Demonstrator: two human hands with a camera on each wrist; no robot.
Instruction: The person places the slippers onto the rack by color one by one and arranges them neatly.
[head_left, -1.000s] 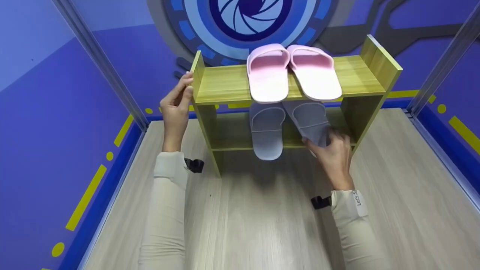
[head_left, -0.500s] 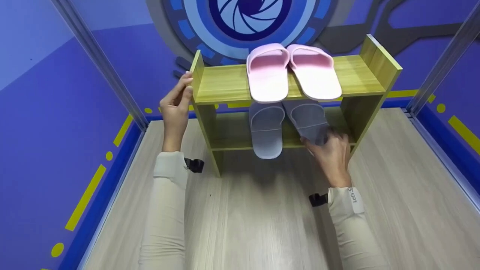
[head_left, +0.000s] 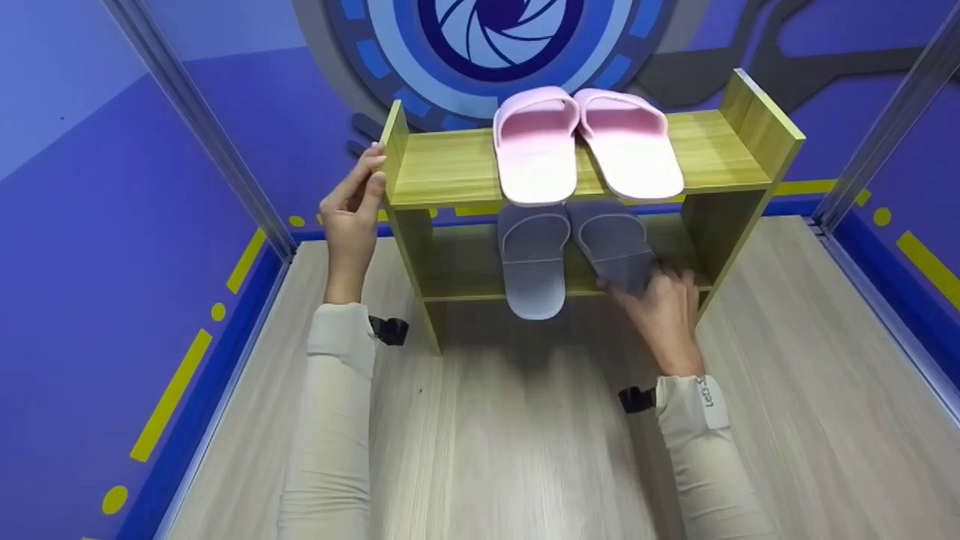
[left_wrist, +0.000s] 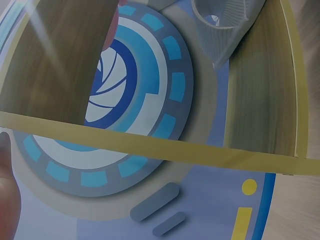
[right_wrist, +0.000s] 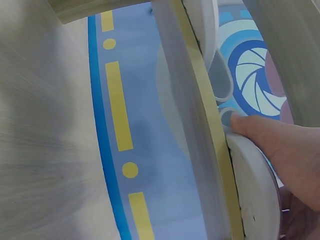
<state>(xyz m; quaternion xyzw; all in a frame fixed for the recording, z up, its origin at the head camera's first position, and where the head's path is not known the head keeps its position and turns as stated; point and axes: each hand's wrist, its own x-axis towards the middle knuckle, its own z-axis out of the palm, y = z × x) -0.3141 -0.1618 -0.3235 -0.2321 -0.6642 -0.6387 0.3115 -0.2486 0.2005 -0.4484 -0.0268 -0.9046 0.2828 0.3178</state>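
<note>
In the head view, my right hand [head_left: 660,319] grips the heel end of the right grey slipper [head_left: 615,244] on the lower shelf, its thumb on the inner side. The right wrist view shows the thumb [right_wrist: 250,125] against the slipper's edge [right_wrist: 255,190]; the other fingers are mostly hidden beyond it. Beside it lies the left grey slipper [head_left: 534,277], heel jutting past the shelf front. My left hand [head_left: 354,202] holds the left side panel of the wooden shoe rack [head_left: 450,161], thumb and fingertips at the panel's edge.
A pair of pink slippers, the left one [head_left: 537,161] and the right one [head_left: 634,150], sits on the top shelf, heels over the front edge. Behind the rack stands a blue patterned wall [head_left: 247,135]. Pale wood-grain floor [head_left: 525,450] spreads in front.
The right grey slipper has shifted slightly left, closer to the left one, with my right hand moving along. My left hand and the rack stay put.
</note>
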